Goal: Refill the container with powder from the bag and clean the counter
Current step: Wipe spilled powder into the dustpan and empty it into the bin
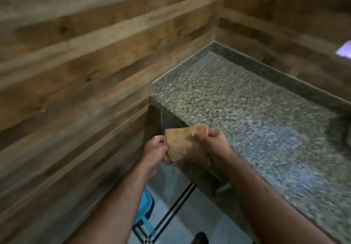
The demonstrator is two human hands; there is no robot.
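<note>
A small brown paper bag (182, 141) is held in the air just off the left front corner of the speckled granite counter (237, 106). My left hand (154, 148) pinches the bag's left edge. My right hand (210, 145) grips its right side, fingers curled over the top. The bag looks flat and folded. No container is in view. The picture is blurred by motion.
Wood-plank walls (76, 72) close in on the left and behind the counter. A dark raised backsplash (275, 72) runs along the counter's far edge. Below the hands lies a tiled floor (180, 215) with a blue plastic object (146, 209) at the lower left.
</note>
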